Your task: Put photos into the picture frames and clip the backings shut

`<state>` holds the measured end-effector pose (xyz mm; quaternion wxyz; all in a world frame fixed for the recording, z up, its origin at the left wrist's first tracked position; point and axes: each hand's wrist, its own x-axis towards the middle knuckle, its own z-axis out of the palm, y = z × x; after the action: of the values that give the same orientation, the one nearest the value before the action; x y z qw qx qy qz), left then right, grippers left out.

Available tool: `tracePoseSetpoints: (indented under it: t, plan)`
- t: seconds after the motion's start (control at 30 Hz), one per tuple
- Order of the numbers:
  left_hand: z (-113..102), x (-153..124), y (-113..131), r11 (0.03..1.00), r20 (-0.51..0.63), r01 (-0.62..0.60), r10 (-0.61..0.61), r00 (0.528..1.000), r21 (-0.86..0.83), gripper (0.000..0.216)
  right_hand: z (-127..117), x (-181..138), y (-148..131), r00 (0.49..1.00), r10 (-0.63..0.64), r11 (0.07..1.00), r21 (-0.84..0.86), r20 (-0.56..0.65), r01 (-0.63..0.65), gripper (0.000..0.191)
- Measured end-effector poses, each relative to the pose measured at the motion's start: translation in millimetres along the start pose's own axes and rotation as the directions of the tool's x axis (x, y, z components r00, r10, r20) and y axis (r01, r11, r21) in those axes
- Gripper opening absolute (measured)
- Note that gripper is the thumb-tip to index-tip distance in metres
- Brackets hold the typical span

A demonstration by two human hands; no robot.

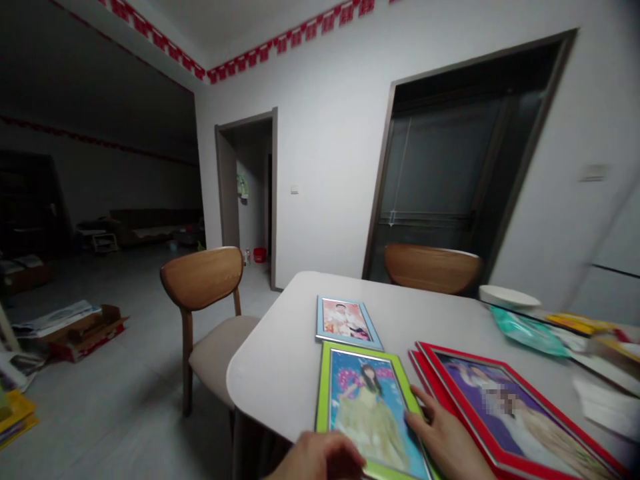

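Observation:
A lime-green picture frame (324,393) with a photo of a person in a pale yellow dress is between my two hands, at the near side of the white table. My left hand (317,457) curls at its lower left corner. My right hand (445,433) grips the right edge, thumb over the front. Just beyond lies a light blue picture frame (320,320) with a smaller photo, flat on the table. To the right, a large red picture frame (510,373) lies over another red frame (420,367), close beside my right hand.
The white table (280,360) has a rounded left corner. Wooden chairs stand at its left (205,280) and far side (433,267). A white bowl (509,297), a teal plastic packet (527,331) and a white tissue (607,403) lie at the right. A cardboard box (87,337) sits on the floor.

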<state>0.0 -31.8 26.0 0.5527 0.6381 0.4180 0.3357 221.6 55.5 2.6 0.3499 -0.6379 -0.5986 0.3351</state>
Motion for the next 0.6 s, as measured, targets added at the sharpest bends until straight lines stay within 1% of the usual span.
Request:
tracePoseSetpoints:
  t: [0.03,0.07,0.1,0.13,0.17,0.23,0.27,0.33,0.4,0.5,0.57,0.6]
  plan:
    - [-5.1,3.0,0.8,0.98,-0.096,-0.051,0.071,0.993,0.195,0.035,0.1,0.7,0.6,0.999,-0.018,0.998,-0.064,-0.03,0.016,0.068]
    - [-9.6,5.9,0.8,0.928,-0.15,-0.074,0.137,0.979,0.364,0.045,0.1,1.4,1.7,0.999,-0.032,0.993,-0.117,-0.042,0.027,0.065]
    - [-13.4,8.6,-0.5,0.858,-0.176,-0.08,0.194,0.965,0.508,0.053,0.1,1.9,2.9,0.998,-0.043,0.986,-0.162,-0.043,0.036,0.063]
    - [-16.3,11.0,-3.0,0.797,-0.171,-0.075,0.22,0.96,0.599,0.06,0.4,1.9,4.1,0.998,-0.054,0.978,-0.205,-0.035,0.046,0.062]
    - [-18.4,13.0,-6.8,0.749,-0.14,-0.076,0.222,0.965,0.659,0.063,0.9,1.4,5.0,0.997,-0.067,0.966,-0.253,-0.025,0.059,0.06]
    - [-20.7,15.7,-16.4,0.684,-0.081,-0.089,0.213,0.974,0.724,0.066,3.3,-1.2,6.2,0.993,-0.121,0.929,-0.355,-0.014,0.108,0.055]
    - [-21.3,16.5,-21.5,0.666,-0.072,-0.094,0.217,0.973,0.74,0.066,5.1,-3.1,6.7,0.988,-0.154,0.905,-0.405,-0.017,0.134,0.052]
    - [-22.0,17.7,-29.7,0.65,-0.084,-0.087,0.227,0.97,0.755,0.072,9.4,-7.6,8.1,0.977,-0.211,0.862,-0.479,-0.036,0.168,0.047]
    - [-22.0,19.0,-34.1,0.644,-0.106,-0.062,0.219,0.97,0.763,0.083,13.8,-12.6,9.9,0.967,-0.245,0.84,-0.513,-0.066,0.177,0.044]
    - [-19.0,21.7,-36.4,0.62,-0.116,-0.034,0.201,0.973,0.784,0.089,19.0,-20.6,11.8,0.957,-0.27,0.845,-0.502,-0.104,0.184,0.046]
    - [-14.9,23.3,-39.7,0.597,-0.13,-0.024,0.214,0.968,0.802,0.087,20.5,-25.3,10.8,0.956,-0.267,0.888,-0.418,-0.125,0.193,0.048]
    - [-12.6,23.8,-43.0,0.588,-0.143,-0.025,0.237,0.961,0.809,0.085,20.5,-27.2,9.4,0.96,-0.249,0.92,-0.34,-0.131,0.193,0.05]
